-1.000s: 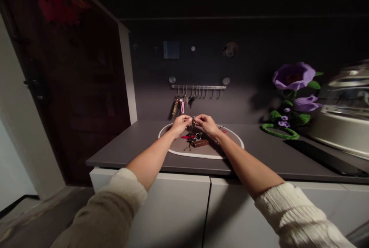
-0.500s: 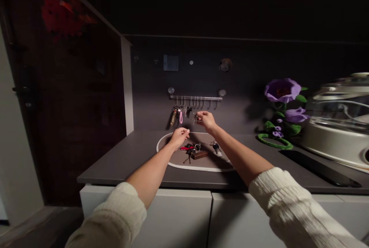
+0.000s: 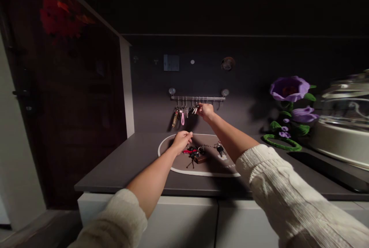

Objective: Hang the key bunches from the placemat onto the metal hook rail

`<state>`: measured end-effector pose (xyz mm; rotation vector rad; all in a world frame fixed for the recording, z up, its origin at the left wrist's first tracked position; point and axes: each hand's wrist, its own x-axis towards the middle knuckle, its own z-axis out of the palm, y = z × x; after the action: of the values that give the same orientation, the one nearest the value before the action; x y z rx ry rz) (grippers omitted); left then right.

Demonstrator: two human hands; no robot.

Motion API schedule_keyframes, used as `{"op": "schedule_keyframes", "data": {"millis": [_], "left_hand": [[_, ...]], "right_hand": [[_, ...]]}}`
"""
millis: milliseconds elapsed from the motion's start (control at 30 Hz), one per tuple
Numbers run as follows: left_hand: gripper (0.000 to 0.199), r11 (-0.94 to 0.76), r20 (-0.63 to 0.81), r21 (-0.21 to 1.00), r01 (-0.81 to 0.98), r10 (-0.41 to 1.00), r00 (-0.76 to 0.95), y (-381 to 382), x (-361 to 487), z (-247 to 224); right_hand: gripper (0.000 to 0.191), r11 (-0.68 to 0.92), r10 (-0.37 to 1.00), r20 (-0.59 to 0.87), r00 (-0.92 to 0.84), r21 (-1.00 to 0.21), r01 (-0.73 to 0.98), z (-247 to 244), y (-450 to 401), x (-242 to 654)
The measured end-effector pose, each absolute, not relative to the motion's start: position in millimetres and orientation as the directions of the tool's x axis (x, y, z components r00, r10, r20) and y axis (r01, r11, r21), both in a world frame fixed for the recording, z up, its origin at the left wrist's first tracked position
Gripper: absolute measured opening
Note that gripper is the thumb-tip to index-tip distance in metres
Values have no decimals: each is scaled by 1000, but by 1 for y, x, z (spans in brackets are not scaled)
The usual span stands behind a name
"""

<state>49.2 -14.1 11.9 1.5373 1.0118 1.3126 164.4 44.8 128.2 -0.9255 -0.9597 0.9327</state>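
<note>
A clear rail with hooks (image 3: 198,98) is fixed to the dark back wall. Several keys and keychains hang at its left part, one with a pink loop (image 3: 182,118). My right hand (image 3: 205,111) is up at the hooks, closed on a bunch of keys (image 3: 195,109). Lower down, my left hand (image 3: 183,141) hovers over the oval mat (image 3: 213,169), fingers pinched together; whether anything small is between them is hidden. On the mat lie a red item (image 3: 189,151), a brown block (image 3: 201,159) and black keys (image 3: 220,149).
Purple knitted flowers (image 3: 290,88) with a green ring base stand on the counter (image 3: 115,159) at right. Beside them are a black flat object (image 3: 328,169) and a cream appliance (image 3: 340,140). A shelf overhangs the counter.
My right hand has moved up to the hooks with the keys. My left hand stays low over the mat, with its fingers still together. The view has shifted slightly.
</note>
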Motion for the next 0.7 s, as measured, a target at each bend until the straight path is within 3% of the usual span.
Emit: {"op": "schedule_keyframes", "data": {"millis": [200, 700], "left_hand": [[25, -304, 297, 952, 45, 947, 120, -12, 49, 11], [23, -283, 278, 959, 31, 954, 112, -14, 48, 12]], "right_hand": [[16, 261, 934, 167, 317, -922, -285, 129, 53, 164], [14, 242, 939, 150, 308, -927, -286, 114, 56, 167]]}}
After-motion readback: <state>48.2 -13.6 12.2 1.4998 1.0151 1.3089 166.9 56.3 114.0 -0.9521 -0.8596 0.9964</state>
